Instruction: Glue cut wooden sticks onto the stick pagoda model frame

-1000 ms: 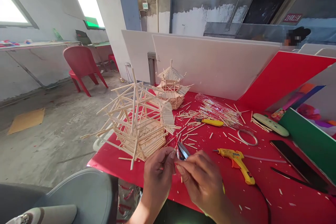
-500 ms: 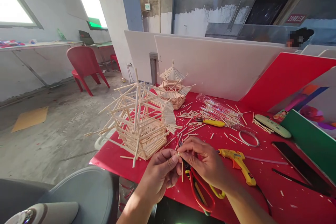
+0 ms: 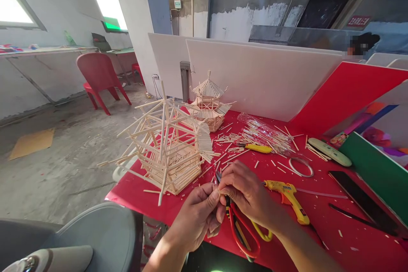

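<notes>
My left hand (image 3: pixel 204 212) and my right hand (image 3: pixel 245 193) meet at the table's near edge. Both pinch a thin wooden stick (image 3: pixel 219 193), mostly hidden by the fingers. Under my right hand lie pliers with red handles (image 3: pixel 236 231), their jaws pointing away from me, and a yellow handle (image 3: pixel 264 233) beside them. Just left of my hands stands an open frame of wooden sticks (image 3: pixel 164 153), with slats covering one side of its roof. Behind it is a tiered stick pavilion (image 3: pixel 208 102).
On the red table (image 3: pixel 277 246) lie a yellow glue gun (image 3: pixel 288 197), a yellow utility knife (image 3: pixel 259 148), a bag of sticks (image 3: pixel 266 131), a coil (image 3: pixel 301 167) and a black strip (image 3: pixel 360 195). White boards (image 3: pixel 255 76) stand behind. A grey stool (image 3: pixel 102 238) is at left.
My hands stay together, and the left hand has turned slightly. The stick's lower end, seen below my fingers before, is now hidden. The view has shifted slightly.
</notes>
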Action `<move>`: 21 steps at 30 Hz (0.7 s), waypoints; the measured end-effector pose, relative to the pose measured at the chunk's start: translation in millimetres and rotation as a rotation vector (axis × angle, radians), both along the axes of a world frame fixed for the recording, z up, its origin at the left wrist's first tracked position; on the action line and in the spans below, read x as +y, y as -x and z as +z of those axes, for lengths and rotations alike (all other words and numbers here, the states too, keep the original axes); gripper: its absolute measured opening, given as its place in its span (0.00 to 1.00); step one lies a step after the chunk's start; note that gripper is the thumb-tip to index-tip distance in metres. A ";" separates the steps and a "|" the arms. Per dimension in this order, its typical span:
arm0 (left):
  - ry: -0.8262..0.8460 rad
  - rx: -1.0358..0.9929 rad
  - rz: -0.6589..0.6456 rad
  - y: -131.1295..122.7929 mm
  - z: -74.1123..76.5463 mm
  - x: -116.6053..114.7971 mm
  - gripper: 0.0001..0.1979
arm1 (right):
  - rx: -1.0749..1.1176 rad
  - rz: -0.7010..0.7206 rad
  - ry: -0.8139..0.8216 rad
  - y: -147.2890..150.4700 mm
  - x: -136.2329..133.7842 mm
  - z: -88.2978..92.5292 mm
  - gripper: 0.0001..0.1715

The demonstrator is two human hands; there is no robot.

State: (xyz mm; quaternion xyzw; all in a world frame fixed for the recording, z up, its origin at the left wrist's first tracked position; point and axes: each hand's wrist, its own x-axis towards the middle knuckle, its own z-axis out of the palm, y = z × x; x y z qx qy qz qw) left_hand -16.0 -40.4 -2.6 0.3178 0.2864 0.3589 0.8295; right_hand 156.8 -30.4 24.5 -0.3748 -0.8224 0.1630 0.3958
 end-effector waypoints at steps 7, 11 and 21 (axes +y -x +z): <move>-0.766 0.643 0.409 0.5 9.1 -4.8 0.06 | -0.287 -0.119 -0.028 2.5 1.5 2.2 0.11; -0.994 0.802 0.458 0.5 13.9 -5.9 0.10 | -0.282 -0.115 0.000 0.6 1.6 6.4 0.10; -0.500 0.468 0.334 1.9 10.4 -4.4 0.12 | 0.121 -0.030 0.413 -19.1 -5.7 19.8 0.16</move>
